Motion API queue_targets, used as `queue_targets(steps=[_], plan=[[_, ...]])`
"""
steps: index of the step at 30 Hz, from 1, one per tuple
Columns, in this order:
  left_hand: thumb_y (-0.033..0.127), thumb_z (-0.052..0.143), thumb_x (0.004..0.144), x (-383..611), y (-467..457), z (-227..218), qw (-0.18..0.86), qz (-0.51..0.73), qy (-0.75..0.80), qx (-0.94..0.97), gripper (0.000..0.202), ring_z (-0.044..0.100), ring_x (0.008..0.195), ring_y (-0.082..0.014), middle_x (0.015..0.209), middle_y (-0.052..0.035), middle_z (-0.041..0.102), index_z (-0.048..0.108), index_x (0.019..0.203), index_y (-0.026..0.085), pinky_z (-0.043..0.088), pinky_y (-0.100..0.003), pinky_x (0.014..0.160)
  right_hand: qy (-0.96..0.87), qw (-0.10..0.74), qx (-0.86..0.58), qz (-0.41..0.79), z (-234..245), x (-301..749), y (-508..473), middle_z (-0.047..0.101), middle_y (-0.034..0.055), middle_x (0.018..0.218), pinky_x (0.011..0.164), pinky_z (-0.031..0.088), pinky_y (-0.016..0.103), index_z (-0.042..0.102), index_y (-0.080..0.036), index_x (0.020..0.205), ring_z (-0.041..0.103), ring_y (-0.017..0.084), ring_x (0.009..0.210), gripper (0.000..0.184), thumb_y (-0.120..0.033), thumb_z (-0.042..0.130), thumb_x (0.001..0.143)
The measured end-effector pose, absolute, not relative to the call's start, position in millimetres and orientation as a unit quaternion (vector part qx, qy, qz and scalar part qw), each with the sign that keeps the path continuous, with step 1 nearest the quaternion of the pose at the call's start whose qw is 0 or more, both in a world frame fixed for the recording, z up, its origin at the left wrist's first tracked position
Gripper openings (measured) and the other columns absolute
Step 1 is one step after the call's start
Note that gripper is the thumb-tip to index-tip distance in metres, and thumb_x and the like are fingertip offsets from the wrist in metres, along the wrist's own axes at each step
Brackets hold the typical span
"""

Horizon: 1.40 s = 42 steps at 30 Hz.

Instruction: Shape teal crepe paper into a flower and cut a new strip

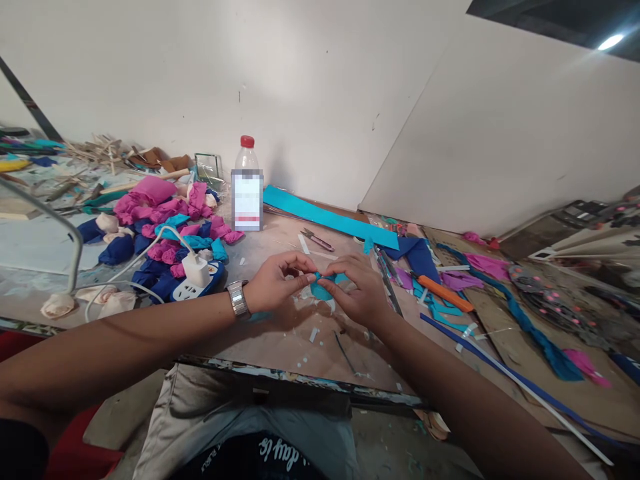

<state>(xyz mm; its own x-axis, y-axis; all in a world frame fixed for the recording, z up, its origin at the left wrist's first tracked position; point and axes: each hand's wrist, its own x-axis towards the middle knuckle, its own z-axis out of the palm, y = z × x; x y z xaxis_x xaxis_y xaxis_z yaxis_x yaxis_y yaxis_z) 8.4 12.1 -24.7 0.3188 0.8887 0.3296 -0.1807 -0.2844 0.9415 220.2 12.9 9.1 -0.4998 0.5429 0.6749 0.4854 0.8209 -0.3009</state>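
Observation:
Just above the table, both hands meet over a small piece of turquoise fabric. My left hand, with a metal watch on its wrist, pinches the piece's left edge between thumb and fingertips. Opposite it, my right hand pinches the top and right side, its fingers curled round part of the piece. Fingers hide some of the fabric. Behind the hands lie small scissors or thread snips. A long turquoise strip stretches across the back of the table.
Left, a heap of pink and blue fabric bundles surrounds a power strip with a white charger. A red-capped bottle stands behind a phone. Right lie an orange cutter, fabric scraps and cardboard.

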Motion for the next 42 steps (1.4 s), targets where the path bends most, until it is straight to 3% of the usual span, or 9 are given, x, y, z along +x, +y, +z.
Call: queue_targets(steps=[7,10,16,21,29,35,42], plan=[[0.043,0.082,0.082,7.2,12.3,-24.6,0.521,0.505,0.286,0.625,0.033,0.068,0.081,-0.0151,0.088,-0.0062,0.074,0.070,0.093,0.014,0.052,-0.028,0.076,-0.862,0.407,-0.301,0.033,6.7,220.6,13.4,0.074,0.0031,0.088,0.084,0.047,0.042,0.067,-0.024,0.092,0.067,0.023,0.087,0.009,-0.031,0.072,0.095],[0.041,0.083,0.081,6.4,11.5,-24.0,0.510,0.497,0.289,0.640,0.033,0.071,0.087,-0.0177,0.097,-0.0089,0.078,0.074,0.100,0.015,0.053,-0.029,0.078,-0.862,0.404,-0.303,0.038,5.3,220.8,14.6,0.074,0.0034,0.090,0.086,0.048,0.043,0.067,-0.025,0.094,0.067,0.024,0.089,0.008,-0.031,0.072,0.095],[0.042,0.077,0.087,5.8,11.3,-23.2,0.476,0.494,0.306,0.661,0.028,0.071,0.088,-0.0189,0.096,-0.0090,0.080,0.079,0.097,0.016,0.055,-0.031,0.082,-0.864,0.399,-0.305,0.046,4.2,220.5,15.1,0.075,0.0037,0.090,0.085,0.049,0.043,0.068,-0.025,0.094,0.066,0.024,0.089,0.008,-0.032,0.073,0.094],[0.045,0.075,0.088,6.8,11.4,-24.5,0.469,0.501,0.318,0.654,0.030,0.071,0.085,-0.0184,0.092,-0.0086,0.079,0.077,0.095,0.016,0.056,-0.030,0.079,-0.865,0.388,-0.314,0.055,4.4,220.1,14.2,0.075,0.0048,0.093,0.088,0.048,0.044,0.068,-0.025,0.095,0.068,0.024,0.090,0.008,-0.033,0.068,0.097],[0.036,0.074,0.089,4.8,8.6,-20.5,0.434,0.482,0.313,0.694,0.023,0.071,0.091,-0.0187,0.098,-0.0089,0.078,0.075,0.100,0.016,0.056,-0.030,0.083,-0.862,0.394,-0.313,0.055,3.6,219.9,14.8,0.073,0.0042,0.090,0.087,0.048,0.044,0.066,-0.025,0.093,0.065,0.025,0.090,0.010,-0.034,0.070,0.096],[0.041,0.074,0.089,5.9,10.6,-23.1,0.465,0.483,0.313,0.673,0.026,0.071,0.089,-0.0185,0.096,-0.0084,0.076,0.073,0.098,0.016,0.055,-0.030,0.082,-0.869,0.371,-0.321,0.064,3.7,219.9,15.7,0.072,0.0042,0.090,0.084,0.047,0.042,0.063,-0.025,0.094,0.065,0.024,0.088,0.015,-0.039,0.066,0.098],[0.047,0.078,0.086,9.0,11.8,-24.1,0.510,0.514,0.288,0.628,0.037,0.068,0.084,-0.0156,0.092,-0.0062,0.074,0.065,0.103,0.017,0.053,-0.029,0.079,-0.869,0.388,-0.301,0.063,4.6,220.3,15.6,0.073,0.0043,0.095,0.088,0.047,0.044,0.064,-0.025,0.098,0.066,0.025,0.093,0.003,-0.027,0.065,0.096]])
